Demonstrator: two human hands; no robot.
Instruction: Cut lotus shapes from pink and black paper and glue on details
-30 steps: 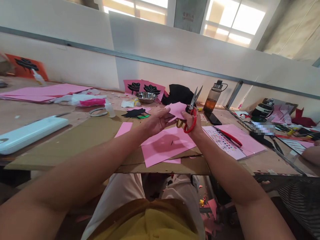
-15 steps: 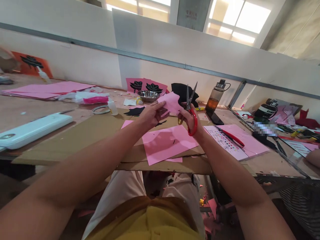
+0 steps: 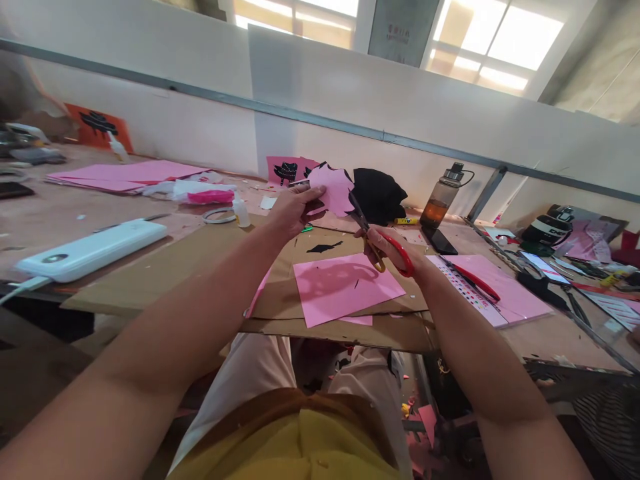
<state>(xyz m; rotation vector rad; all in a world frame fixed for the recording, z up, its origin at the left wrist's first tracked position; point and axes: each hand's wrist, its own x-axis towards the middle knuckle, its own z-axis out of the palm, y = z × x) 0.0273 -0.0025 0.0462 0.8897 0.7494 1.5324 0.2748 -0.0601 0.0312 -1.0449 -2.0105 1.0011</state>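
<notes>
My left hand (image 3: 294, 212) pinches a pink paper cutout (image 3: 331, 189), raised over the table; dark edging shows along its top and right side. Scissors (image 3: 404, 259) with red handles are in my right hand (image 3: 384, 241). Their blades point up and left and meet the cutout's right edge; whether they are parted is hard to see. Below both hands a pink sheet (image 3: 340, 293) rests on brown cardboard (image 3: 165, 270), with small dark scraps on it. A black cut piece (image 3: 324, 248) lies just behind that sheet.
Black material (image 3: 380, 193) is heaped behind my right hand, near a drink bottle (image 3: 439, 197) and a phone (image 3: 440, 241). To the right, a red-handled tool (image 3: 477, 283) lies on pink sheets. A white device (image 3: 95, 250) and a glue bottle (image 3: 241, 210) stand left.
The scissors have swung from pointing upright to leaning left, their blades now at the cutout's edge. The cutout has been turned, showing dark edging. The camera view has shifted slightly left.
</notes>
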